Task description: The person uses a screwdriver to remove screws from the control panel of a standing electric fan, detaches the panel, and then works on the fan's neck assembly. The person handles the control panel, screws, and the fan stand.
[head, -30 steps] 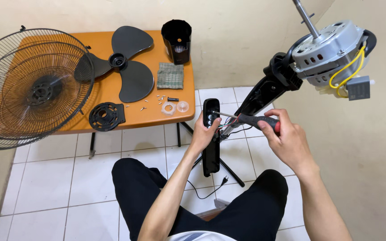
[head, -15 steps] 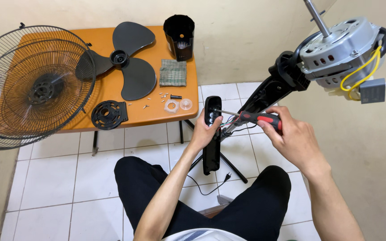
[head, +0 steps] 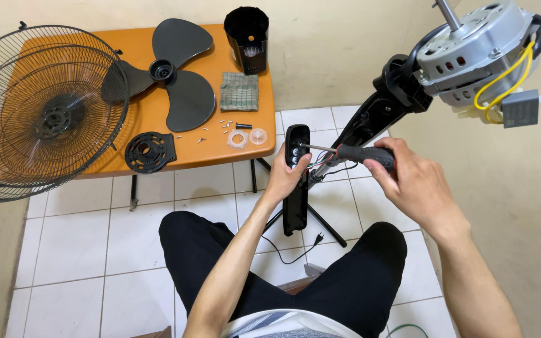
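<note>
Right hand [head: 417,184] wraps shut around the black-and-red handled screwdriver [head: 363,154], its tip set into the long black plastic switch panel [head: 297,178]. Left hand [head: 285,180] grips that panel upright beside the black fan stand neck [head: 370,122]. Keeping the shaft square to the screw and the panel braced likely prevents slipping.

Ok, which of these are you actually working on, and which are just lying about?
In hand: left hand holds black control panel; right hand drives screwdriver into it.

Lying about: fan blade, wire guard, black motor cover, cloth, loose screws on orange table.
</note>
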